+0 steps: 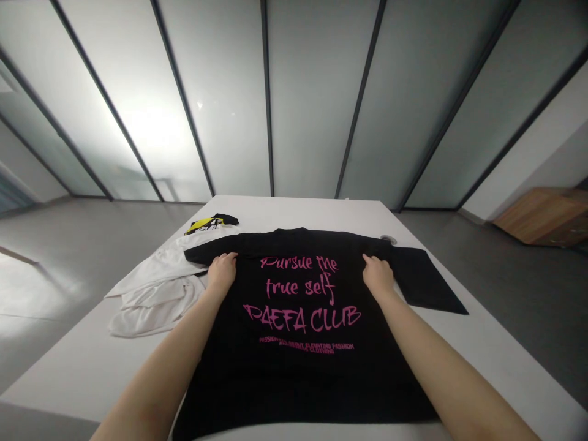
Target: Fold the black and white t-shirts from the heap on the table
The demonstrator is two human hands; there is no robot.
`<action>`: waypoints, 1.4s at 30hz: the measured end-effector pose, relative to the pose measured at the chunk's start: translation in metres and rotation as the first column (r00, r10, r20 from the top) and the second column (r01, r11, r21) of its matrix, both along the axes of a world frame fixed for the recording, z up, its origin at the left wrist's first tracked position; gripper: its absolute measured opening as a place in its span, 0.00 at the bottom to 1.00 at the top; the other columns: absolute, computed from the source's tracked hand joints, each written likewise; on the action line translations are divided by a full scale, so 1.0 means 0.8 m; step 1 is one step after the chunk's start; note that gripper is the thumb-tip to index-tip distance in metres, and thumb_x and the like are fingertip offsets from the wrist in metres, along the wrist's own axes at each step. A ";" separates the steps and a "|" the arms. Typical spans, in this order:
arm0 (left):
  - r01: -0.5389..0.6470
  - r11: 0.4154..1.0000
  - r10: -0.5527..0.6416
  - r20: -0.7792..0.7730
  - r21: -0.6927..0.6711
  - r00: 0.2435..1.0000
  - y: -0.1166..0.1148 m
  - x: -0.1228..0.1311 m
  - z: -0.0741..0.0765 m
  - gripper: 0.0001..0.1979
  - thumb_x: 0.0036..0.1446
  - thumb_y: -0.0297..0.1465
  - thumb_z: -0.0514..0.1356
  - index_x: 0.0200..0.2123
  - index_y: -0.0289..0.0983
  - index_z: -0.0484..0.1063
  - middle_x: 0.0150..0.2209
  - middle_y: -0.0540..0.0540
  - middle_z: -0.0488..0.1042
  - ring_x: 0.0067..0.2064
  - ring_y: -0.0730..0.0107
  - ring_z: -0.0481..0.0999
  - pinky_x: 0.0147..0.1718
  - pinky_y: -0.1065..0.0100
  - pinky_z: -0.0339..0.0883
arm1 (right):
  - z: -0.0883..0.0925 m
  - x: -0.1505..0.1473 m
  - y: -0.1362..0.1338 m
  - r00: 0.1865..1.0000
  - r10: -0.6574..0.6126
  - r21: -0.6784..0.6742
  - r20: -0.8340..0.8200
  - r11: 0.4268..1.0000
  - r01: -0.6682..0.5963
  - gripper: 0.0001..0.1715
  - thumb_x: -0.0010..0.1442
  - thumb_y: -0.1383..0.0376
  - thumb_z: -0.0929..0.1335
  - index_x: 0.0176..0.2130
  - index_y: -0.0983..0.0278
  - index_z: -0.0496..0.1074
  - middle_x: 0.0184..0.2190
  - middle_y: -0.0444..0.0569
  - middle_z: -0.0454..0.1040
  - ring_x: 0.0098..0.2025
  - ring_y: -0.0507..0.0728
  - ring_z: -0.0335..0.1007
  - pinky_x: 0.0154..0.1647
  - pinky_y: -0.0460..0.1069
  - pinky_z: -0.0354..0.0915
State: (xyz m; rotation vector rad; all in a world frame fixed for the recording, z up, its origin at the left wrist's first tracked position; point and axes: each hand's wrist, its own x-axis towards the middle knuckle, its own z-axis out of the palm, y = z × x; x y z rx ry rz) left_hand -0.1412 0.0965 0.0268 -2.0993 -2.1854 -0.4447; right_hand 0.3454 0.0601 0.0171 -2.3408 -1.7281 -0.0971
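A black T-shirt [298,373] with pink lettering lies spread out in front of me, its collar toward the far end and its hem toward me. My left hand [223,272] is closed on the cloth at the upper left, just below the left sleeve. On the opposite side, my right hand [379,275] has its fingers curled on the cloth near the right sleeve. The undersides of both hands are hidden, so the exact pinch does not show.
The shirt lies on a white table [487,367]. To the left are crumpled white garments [156,306] and a yellow-and-black printed cloth [209,223]. A folded black cloth [427,278] and a small round object [388,239] lie right. Wooden furniture [546,217] stands beyond.
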 end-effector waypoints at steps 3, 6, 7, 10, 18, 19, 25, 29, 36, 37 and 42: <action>-0.015 1.000 0.015 0.000 0.016 1.000 0.014 -0.001 0.002 0.22 0.73 0.30 0.49 0.59 0.37 0.78 0.53 0.38 0.81 0.55 0.53 0.78 0.58 0.59 0.68 | 0.006 -0.002 0.013 0.999 -0.033 -0.004 -0.024 0.999 0.033 0.34 0.70 0.70 0.57 0.70 0.63 0.70 0.60 0.62 0.76 0.55 0.70 0.72 0.53 0.61 0.69; -0.038 0.999 0.038 -0.001 0.013 0.999 0.022 0.002 0.006 0.22 0.73 0.31 0.48 0.59 0.37 0.78 0.53 0.37 0.81 0.55 0.52 0.78 0.57 0.59 0.69 | 0.012 -0.007 0.024 0.998 -0.055 -0.007 -0.039 0.998 0.054 0.34 0.72 0.69 0.55 0.71 0.65 0.67 0.59 0.64 0.76 0.57 0.71 0.72 0.55 0.62 0.67; -0.044 0.999 0.044 -0.003 0.012 0.999 0.023 0.004 0.007 0.22 0.73 0.31 0.48 0.59 0.37 0.78 0.53 0.37 0.81 0.55 0.52 0.78 0.57 0.58 0.69 | 0.013 -0.009 0.026 0.997 -0.063 -0.009 -0.045 0.998 0.063 0.34 0.72 0.68 0.55 0.72 0.66 0.66 0.59 0.65 0.76 0.58 0.71 0.72 0.56 0.63 0.67; -0.050 0.999 0.050 -0.003 0.012 0.999 0.018 0.007 0.006 0.22 0.72 0.31 0.50 0.62 0.36 0.76 0.54 0.36 0.80 0.56 0.51 0.78 0.59 0.57 0.69 | 0.014 -0.014 0.023 0.993 -0.090 -0.017 -0.071 0.996 0.089 0.33 0.74 0.64 0.56 0.72 0.66 0.65 0.59 0.67 0.75 0.60 0.72 0.71 0.58 0.64 0.65; 0.084 0.995 -0.089 0.128 0.044 0.988 -0.068 -0.008 -0.013 0.29 0.69 0.36 0.55 0.70 0.36 0.60 0.59 0.37 0.78 0.61 0.51 0.77 0.63 0.55 0.67 | 0.011 -0.021 -0.050 0.998 -0.061 -0.038 0.022 0.997 0.062 0.35 0.74 0.53 0.61 0.73 0.64 0.62 0.60 0.71 0.72 0.59 0.76 0.72 0.55 0.64 0.67; 0.088 0.996 -0.090 0.144 0.022 0.985 -0.084 -0.009 -0.014 0.29 0.69 0.37 0.55 0.70 0.37 0.59 0.60 0.37 0.78 0.60 0.51 0.78 0.62 0.55 0.68 | 0.010 -0.019 -0.063 0.999 -0.049 -0.074 0.001 0.996 0.049 0.36 0.74 0.52 0.61 0.73 0.64 0.61 0.59 0.70 0.73 0.58 0.75 0.74 0.54 0.63 0.68; 0.050 0.971 -0.022 0.120 -0.234 0.993 -0.147 0.003 0.003 0.30 0.72 0.43 0.51 0.71 0.38 0.56 0.45 0.38 0.84 0.49 0.46 0.84 0.47 0.55 0.73 | 0.004 0.002 -0.133 0.989 0.033 -0.197 -0.144 0.978 -0.062 0.36 0.74 0.51 0.60 0.73 0.61 0.58 0.53 0.61 0.81 0.51 0.71 0.81 0.46 0.58 0.72; 0.009 0.965 0.010 0.069 -0.262 0.998 -0.153 0.019 0.014 0.29 0.74 0.43 0.50 0.71 0.37 0.55 0.51 0.34 0.82 0.51 0.44 0.84 0.47 0.55 0.73 | 0.001 0.007 -0.144 0.984 0.061 -0.252 -0.167 0.962 -0.102 0.34 0.73 0.56 0.61 0.74 0.59 0.59 0.50 0.58 0.83 0.49 0.69 0.83 0.48 0.58 0.72; 0.010 0.957 -0.002 0.029 -0.289 1.000 -0.189 0.014 0.008 0.31 0.73 0.39 0.50 0.74 0.37 0.52 0.51 0.33 0.81 0.49 0.45 0.84 0.47 0.54 0.74 | -0.011 0.031 -0.162 0.900 0.113 -0.237 -0.420 0.944 -0.229 0.31 0.71 0.56 0.62 0.69 0.56 0.68 0.62 0.53 0.78 0.61 0.66 0.77 0.59 0.57 0.72; 0.045 0.950 -0.031 0.048 -0.308 0.998 -0.196 0.008 0.006 0.30 0.73 0.37 0.50 0.74 0.37 0.53 0.50 0.33 0.81 0.49 0.46 0.84 0.48 0.55 0.74 | -0.013 0.038 -0.169 0.887 0.115 -0.239 -0.448 0.940 -0.242 0.31 0.70 0.55 0.62 0.69 0.55 0.69 0.63 0.52 0.77 0.62 0.66 0.76 0.60 0.58 0.72; 0.234 0.879 -0.179 0.169 -0.415 0.969 -0.217 -0.029 0.011 0.25 0.69 0.35 0.55 0.67 0.44 0.66 0.54 0.39 0.81 0.57 0.53 0.81 0.54 0.60 0.72 | -0.015 0.071 -0.201 0.873 0.127 -0.265 -0.471 0.923 -0.277 0.29 0.66 0.54 0.66 0.64 0.47 0.74 0.61 0.46 0.79 0.60 0.66 0.78 0.58 0.57 0.74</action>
